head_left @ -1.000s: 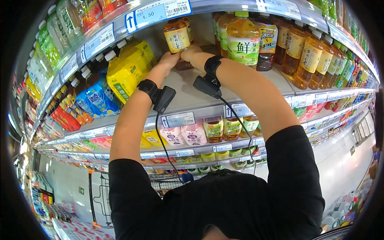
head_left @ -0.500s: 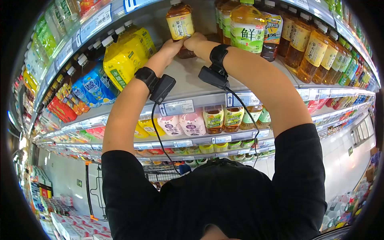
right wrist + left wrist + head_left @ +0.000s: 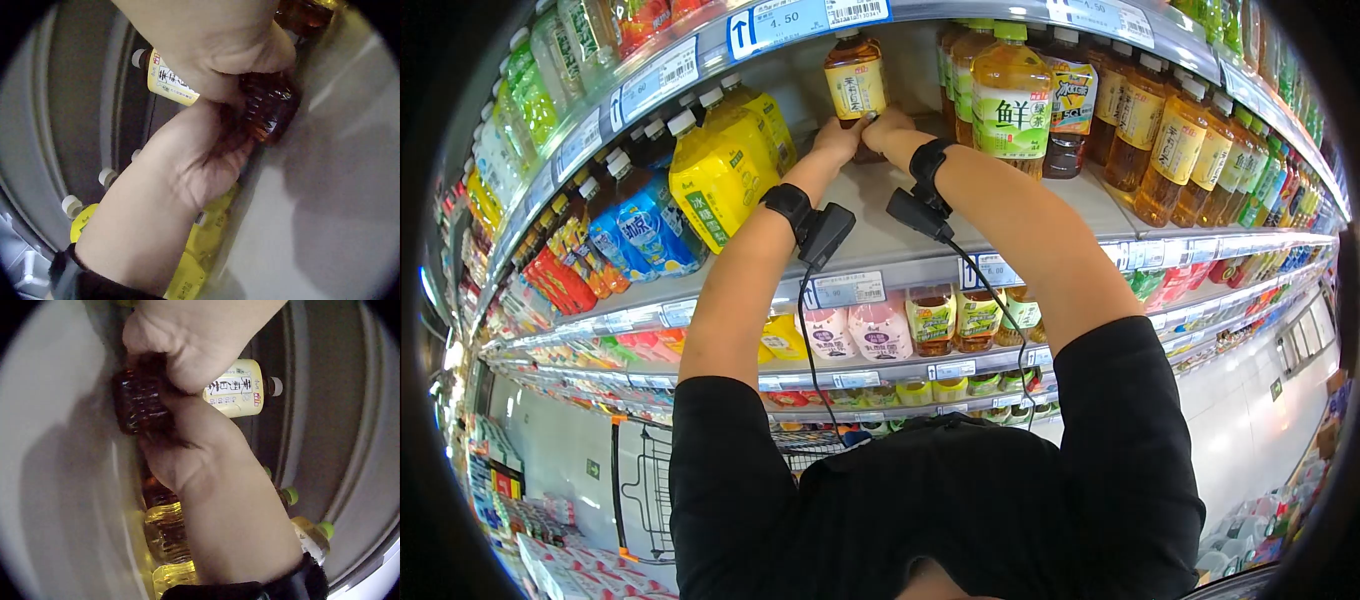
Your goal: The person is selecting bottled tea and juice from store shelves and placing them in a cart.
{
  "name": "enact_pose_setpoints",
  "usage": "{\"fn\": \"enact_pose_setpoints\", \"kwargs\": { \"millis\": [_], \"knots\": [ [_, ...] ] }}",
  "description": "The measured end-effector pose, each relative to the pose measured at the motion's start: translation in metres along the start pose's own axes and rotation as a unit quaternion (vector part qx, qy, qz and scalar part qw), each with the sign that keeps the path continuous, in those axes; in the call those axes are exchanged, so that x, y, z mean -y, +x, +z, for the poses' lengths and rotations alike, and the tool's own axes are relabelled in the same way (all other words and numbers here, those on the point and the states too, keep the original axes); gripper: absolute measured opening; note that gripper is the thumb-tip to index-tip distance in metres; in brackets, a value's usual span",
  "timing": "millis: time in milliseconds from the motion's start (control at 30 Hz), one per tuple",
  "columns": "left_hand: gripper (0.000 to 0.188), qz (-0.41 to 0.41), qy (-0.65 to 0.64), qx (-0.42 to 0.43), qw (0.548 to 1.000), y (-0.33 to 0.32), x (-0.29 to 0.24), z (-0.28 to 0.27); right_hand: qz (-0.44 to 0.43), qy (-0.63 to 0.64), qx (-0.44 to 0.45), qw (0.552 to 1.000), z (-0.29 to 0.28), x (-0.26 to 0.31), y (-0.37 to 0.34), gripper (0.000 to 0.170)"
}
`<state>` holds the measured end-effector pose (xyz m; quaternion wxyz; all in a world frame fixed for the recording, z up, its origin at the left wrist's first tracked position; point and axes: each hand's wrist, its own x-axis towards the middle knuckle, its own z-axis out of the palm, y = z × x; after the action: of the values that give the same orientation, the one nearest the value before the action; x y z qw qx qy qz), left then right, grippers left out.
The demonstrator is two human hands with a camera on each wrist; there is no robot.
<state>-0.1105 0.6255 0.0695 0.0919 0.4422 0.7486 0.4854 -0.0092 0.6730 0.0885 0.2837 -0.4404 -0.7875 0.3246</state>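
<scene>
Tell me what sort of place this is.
Most likely a supermarket drinks aisle: long shelves lined with bottles, price tags along their edges, and a wire shopping cart nearby.

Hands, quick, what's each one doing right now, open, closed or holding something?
Left hand: closed, holding the yellow-labelled bottle.
Right hand: closed, holding the same bottle.
</scene>
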Motion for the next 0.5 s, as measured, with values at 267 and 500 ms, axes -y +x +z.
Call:
{"fn": "enact_pose_setpoints", "kwargs": {
  "millis": [267,500],
  "knots": [
    [0.051,0.040,-0.093,0.057,0.993,-0.013,0.004,-0.002,-0.039,0.018,-0.008,0.999,0.000,-0.008,-0.010,0.047],
    [0.067,-0.012,-0.022,0.021,0.999,-0.017,0.002,-0.001,-0.038,0.020,0.015,0.999,-0.003,-0.011,-0.013,0.055]
  ]
}}
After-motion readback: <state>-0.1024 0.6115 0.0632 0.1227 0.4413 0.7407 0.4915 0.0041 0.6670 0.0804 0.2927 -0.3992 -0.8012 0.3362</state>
